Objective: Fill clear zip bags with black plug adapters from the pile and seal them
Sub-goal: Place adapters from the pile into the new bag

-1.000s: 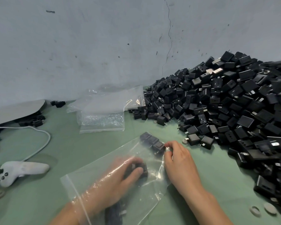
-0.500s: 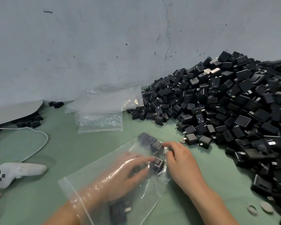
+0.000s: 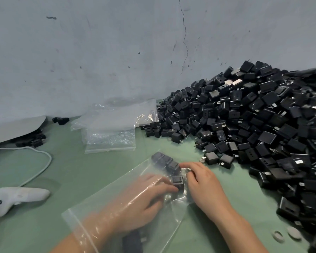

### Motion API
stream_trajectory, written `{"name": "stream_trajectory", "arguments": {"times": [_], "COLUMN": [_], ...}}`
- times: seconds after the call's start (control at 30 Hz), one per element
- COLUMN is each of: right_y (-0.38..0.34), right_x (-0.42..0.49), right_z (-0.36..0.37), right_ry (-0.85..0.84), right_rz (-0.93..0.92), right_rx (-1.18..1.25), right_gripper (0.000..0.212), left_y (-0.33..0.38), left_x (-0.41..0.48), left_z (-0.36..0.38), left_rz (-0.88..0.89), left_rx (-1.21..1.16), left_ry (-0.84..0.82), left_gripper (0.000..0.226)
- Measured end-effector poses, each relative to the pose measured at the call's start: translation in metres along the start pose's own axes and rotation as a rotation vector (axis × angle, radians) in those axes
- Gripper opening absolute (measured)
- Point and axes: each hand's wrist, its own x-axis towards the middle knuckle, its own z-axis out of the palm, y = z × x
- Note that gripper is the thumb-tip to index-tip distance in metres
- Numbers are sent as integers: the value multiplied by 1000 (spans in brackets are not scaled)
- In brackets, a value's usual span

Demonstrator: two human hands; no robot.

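**Item: bag, part filled, unsealed.** Lies flat on the table, mouth toward the person, just beside the pile.

**Contents.** A row of adapters lies along the far edge. One adapter sits at the left fingertips, and one stray lies near the mouth.

**Left hand.** Inside the bag to past the wrist, fingertips touching the adapter. Blur hides whether it pinches or only pushes.

**Right hand.** Outside the bag, fingers curled and gripping its crumpled side against the row.

**Risks, as judged.**
- Row collapse: a hard push from the left hand likely knocks the stacked adapters askew, since thin film gives no wall to brace them.
- Film damage: metal prongs may snag or pierce the plastic where the right hand squeezes.
- Spill: the stray by the mouth could slide out when the arm comes out or the bag is lifted.
- Bad seal: an adapter or a fold left across the zip would stop it closing.
- Bag drift: if the right hand loosens, the bag may slide with the left hand.

**Nearby.** Spare bags; controller.
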Motion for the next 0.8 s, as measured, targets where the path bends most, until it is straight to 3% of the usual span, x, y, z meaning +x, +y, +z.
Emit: {"name": "stream_trajectory", "arguments": {"times": [0.2, 0.37, 0.6, 0.8], "right_y": [-2, 1, 4, 6], "right_x": [-2, -2, 1, 0], "right_z": [-3, -8, -8, -7], "right_ry": [21, 85, 35, 55], "right_rz": [-11, 30, 14, 26], "right_rx": [40, 68, -5, -90], "right_gripper": [35, 21, 32, 29], "left_y": [-11, -28, -30, -30], "left_x": [10, 11, 26, 17], "left_z": [17, 34, 45, 40], "left_rz": [-25, 29, 69, 60], "left_rx": [13, 47, 135, 77], "left_ry": [-15, -13, 38, 139], "left_gripper": [46, 52, 59, 36]}}
